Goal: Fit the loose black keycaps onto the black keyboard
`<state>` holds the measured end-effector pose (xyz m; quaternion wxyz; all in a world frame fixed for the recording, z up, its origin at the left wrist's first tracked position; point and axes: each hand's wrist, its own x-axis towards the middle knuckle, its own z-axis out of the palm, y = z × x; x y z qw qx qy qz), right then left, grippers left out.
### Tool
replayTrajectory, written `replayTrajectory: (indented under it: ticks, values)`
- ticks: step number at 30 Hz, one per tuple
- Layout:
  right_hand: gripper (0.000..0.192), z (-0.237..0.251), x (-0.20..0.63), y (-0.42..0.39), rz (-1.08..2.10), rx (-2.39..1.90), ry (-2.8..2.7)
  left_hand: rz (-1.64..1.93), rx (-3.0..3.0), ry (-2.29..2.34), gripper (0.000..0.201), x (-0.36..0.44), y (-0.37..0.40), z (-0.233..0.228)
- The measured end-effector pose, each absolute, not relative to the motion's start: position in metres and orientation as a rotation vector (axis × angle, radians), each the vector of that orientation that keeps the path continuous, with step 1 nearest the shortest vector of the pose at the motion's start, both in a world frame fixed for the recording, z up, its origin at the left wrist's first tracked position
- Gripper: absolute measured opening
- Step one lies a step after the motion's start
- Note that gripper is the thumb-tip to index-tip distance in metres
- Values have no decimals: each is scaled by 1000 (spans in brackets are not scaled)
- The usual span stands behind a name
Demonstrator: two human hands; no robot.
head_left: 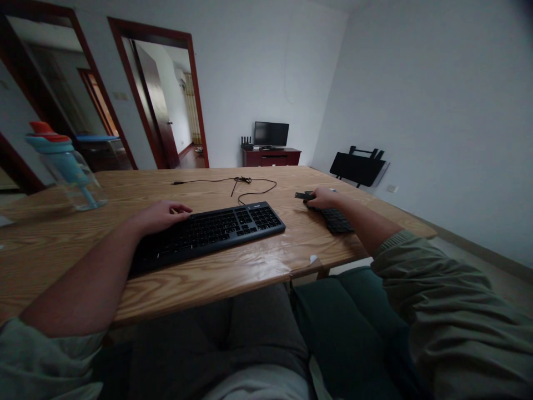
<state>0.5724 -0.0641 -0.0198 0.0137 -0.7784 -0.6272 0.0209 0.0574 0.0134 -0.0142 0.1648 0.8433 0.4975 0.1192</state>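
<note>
the left hand point(160, 215) rests, fingers apart, on the keyboard point(233, 225) by the tabletop point(200, 194)'s near edge, while the right hand point(325, 198) has its fingers clamped on a small dark object point(302, 195) toward the right edge.

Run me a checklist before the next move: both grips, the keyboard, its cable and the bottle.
1. Left grip on keyboard: ok, fingers at its far edge.
2. Right grip holding the small dark piece: ok, it seems pinched; exactly what it is, cannot tell.
3. Keyboard lying on table: ok, though the arm hides part of its left end.
4. Cable untangled: not ok, it is bunched in the middle, beyond the keyboard.
5. Bottle upright and apart from the keyboard: ok.
6. Bottle sealed: cannot tell.
</note>
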Motion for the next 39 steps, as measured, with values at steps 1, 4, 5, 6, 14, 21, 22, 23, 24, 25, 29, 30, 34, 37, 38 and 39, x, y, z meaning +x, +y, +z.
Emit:
replayTrajectory:
  ticks: [1,4,5,6,14,21,22,23,24,25,29,30,34,37,38,39]
  values:
    - [41,-20,572,-65,65,-2425,-1950,336,2404,1423,65,57,15,-15]
    - [40,-17,570,-67,59,-2448,-1923,327,2410,1443,66,57,18,-15]
    - [41,-16,569,-67,55,-2457,-1919,329,2414,1448,67,57,18,-16]
    - [42,-16,568,-67,54,-2467,-1916,331,2418,1451,67,57,19,-16]
    - [40,-16,568,-65,78,-2464,-1911,351,2408,1432,63,59,14,-14]
    - [39,-18,572,-65,43,-2444,-1912,316,2403,1433,67,58,14,-13]
    - [39,-19,572,-64,37,-2436,-1920,319,2405,1429,67,58,15,-13]
    - [39,-20,572,-63,35,-2429,-1930,321,2407,1427,67,58,15,-13]
    - [39,-20,572,-62,36,-2422,-1941,321,2408,1428,67,58,16,-14]
    - [39,-20,571,-61,43,-2415,-1953,317,2406,1432,67,58,16,-14]
    - [34,-19,564,-59,140,-2354,-1989,299,2406,1436,67,58,17,-14]
    - [33,-18,561,-59,160,-2341,-1996,299,2410,1430,67,57,17,-14]
    - [31,-14,555,-59,153,-2345,-1980,297,2413,1428,66,57,17,-13]
    - [31,-14,554,-58,77,-2370,-1974,304,2415,1435,66,58,16,-13]
    - [31,-14,554,-57,46,-2373,-1993,310,2418,1436,66,58,16,-13]
    - [31,-14,553,-56,20,-2372,-2020,314,2421,1436,65,58,15,-13]
